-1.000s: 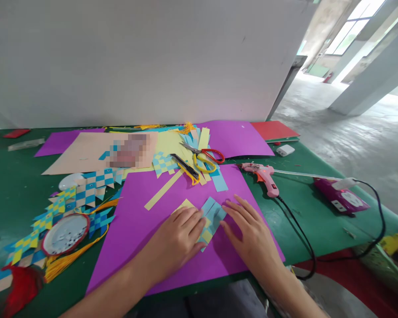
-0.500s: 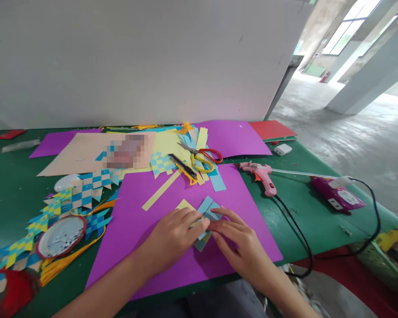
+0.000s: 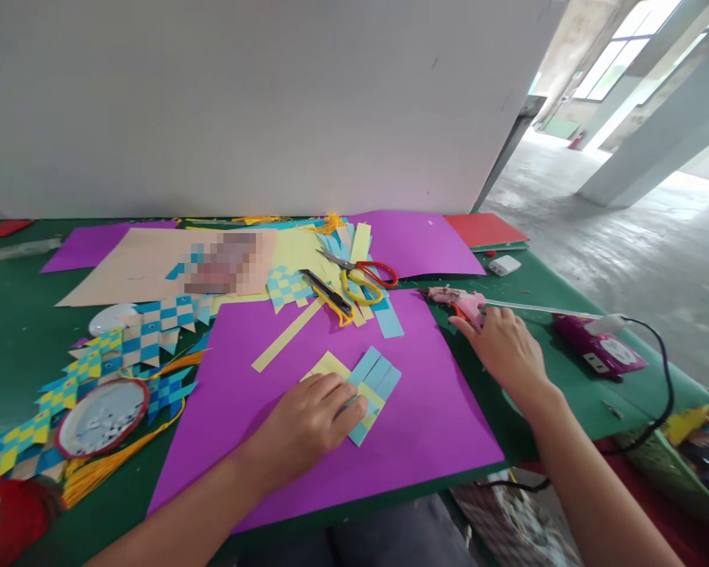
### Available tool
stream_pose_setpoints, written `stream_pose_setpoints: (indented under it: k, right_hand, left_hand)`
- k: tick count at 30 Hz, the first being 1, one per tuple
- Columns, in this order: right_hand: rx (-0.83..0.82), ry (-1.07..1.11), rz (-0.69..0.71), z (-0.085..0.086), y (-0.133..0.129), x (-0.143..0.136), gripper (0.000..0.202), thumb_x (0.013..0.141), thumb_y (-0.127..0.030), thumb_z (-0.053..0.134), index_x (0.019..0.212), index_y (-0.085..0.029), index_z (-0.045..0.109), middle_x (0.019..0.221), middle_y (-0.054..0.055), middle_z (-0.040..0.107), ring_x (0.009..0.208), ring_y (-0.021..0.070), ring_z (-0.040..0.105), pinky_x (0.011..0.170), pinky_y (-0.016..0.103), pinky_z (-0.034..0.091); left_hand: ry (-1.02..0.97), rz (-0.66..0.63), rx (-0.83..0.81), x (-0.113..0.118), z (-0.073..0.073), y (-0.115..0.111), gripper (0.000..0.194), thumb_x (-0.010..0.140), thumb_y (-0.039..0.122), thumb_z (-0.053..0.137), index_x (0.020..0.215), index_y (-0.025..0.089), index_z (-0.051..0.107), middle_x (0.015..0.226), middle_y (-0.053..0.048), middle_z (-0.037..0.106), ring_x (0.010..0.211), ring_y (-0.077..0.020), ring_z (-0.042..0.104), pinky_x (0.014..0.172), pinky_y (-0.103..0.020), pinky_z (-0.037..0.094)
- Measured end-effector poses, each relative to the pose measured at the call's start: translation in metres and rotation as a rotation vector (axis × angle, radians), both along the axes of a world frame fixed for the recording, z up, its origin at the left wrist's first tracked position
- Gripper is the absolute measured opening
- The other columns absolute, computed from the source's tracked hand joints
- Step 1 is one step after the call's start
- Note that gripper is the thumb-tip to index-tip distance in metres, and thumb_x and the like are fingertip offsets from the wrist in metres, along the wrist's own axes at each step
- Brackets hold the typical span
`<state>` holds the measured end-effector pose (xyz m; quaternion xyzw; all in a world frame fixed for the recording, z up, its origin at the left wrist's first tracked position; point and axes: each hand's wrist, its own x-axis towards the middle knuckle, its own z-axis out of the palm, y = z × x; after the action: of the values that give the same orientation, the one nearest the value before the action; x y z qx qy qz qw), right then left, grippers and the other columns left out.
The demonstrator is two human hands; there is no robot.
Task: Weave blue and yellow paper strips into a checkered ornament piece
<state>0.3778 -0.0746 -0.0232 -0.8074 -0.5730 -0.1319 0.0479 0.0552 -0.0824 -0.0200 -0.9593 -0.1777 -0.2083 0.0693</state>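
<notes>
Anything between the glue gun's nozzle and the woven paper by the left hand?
Nothing visible, just the flat purple sheet between glue gun and woven paper. A loose blue strip lies beside that path, nearer the scissors.

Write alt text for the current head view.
A person's left hand rests on woven blue-and-yellow paper strips atop a purple paper sheet; the right hand touches a pink plastic glue gun on a green table.

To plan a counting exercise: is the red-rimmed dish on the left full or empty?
Neither: small dark specks dot the red-rimmed dish, with its pale bottom showing between them.
</notes>
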Motion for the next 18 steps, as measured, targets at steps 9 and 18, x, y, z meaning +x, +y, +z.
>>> stream_pose_setpoints:
  k: [9, 18]
  right_hand:
    - [-0.089, 0.145, -0.147, 0.003, 0.018, -0.001, 0.049, 0.090, -0.053, 0.038, 0.102, -0.009, 0.056, 0.090, 0.020, 0.068, 0.083, 0.0352, 0.067, 0.066, 0.041, 0.048]
    - [0.138, 0.331, 0.000, 0.017, 0.000, 0.003, 0.036, 0.086, -0.052, 0.045, 0.099, -0.019, 0.050, 0.077, 0.008, 0.064, 0.067, 0.0248, 0.061, 0.058, 0.031, 0.039]
  left_hand:
    - [0.006, 0.000, 0.041, 0.000, -0.002, 0.000, 0.018, 0.093, 0.005, 0.042, 0.096, 0.014, 0.057, 0.089, -0.007, 0.067, 0.086, -0.0194, 0.063, 0.076, -0.034, 0.051]
    - [-0.026, 0.001, 0.058, 0.001, 0.000, -0.001, 0.015, 0.092, 0.006, 0.045, 0.095, 0.012, 0.057, 0.084, -0.007, 0.067, 0.082, -0.0197, 0.064, 0.072, -0.033, 0.054]
